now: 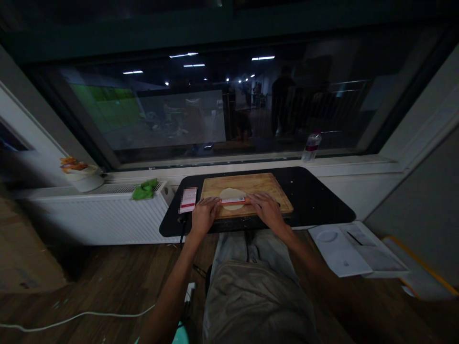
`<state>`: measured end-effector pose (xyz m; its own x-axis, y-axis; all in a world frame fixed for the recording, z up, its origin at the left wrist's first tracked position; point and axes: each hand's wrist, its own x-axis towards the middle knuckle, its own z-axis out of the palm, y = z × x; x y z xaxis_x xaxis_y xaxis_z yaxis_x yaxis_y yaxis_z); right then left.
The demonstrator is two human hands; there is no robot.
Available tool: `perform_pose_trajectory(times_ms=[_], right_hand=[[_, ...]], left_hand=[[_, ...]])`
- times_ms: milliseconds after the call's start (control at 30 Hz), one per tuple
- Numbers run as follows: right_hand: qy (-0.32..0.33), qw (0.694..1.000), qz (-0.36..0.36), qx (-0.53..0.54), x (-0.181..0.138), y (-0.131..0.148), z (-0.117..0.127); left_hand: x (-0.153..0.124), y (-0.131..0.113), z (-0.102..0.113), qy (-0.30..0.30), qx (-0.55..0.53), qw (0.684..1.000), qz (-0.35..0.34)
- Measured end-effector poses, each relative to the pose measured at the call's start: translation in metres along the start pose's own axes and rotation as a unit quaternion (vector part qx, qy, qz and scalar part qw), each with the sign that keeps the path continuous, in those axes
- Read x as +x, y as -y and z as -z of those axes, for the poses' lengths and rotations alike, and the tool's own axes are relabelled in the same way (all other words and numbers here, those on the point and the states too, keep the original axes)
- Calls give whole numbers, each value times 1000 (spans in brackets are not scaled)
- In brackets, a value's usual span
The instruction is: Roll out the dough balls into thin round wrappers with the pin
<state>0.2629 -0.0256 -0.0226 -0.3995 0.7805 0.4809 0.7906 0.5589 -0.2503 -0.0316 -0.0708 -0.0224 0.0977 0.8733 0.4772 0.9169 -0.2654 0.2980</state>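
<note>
A round, flat sheet of dough (229, 193) lies on a wooden cutting board (247, 181). Across the dough runs a rolling pin (233, 200) with a red and white label round its middle. My left hand (206, 212) is closed over the pin's left end, and my right hand (266, 208) is closed over its right end. Both hands are low over the board, with the pin's ends hidden under the fingers. To the left of my left hand, a phone (188, 199) with a lit screen lies on the black table (315, 196), beside the board.
A clear bottle (311, 145) stands on the windowsill. On the radiator (118, 215) sit a green cloth (144, 189) and a white tub (86, 179). An open white box (347, 248) is right of the table. A cardboard box (25, 243) is at left; a cable (86, 313) crosses the floor.
</note>
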Motion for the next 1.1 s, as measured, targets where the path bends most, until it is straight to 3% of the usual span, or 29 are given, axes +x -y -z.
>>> perform_pose_trajectory(times_ms=[533,800,1100], right_hand=[[-14,1000,5,24,-14,-3,-4],[-72,995,54,45,-22,-6,-8],[-83,995,46,44,-24,-2,-7]], left_hand=[[-14,-4,1,-6,-13,1000,6],[-20,2,-8,-94,-25,994,-48],[-22,0,-9,-109,-15,993,-47]])
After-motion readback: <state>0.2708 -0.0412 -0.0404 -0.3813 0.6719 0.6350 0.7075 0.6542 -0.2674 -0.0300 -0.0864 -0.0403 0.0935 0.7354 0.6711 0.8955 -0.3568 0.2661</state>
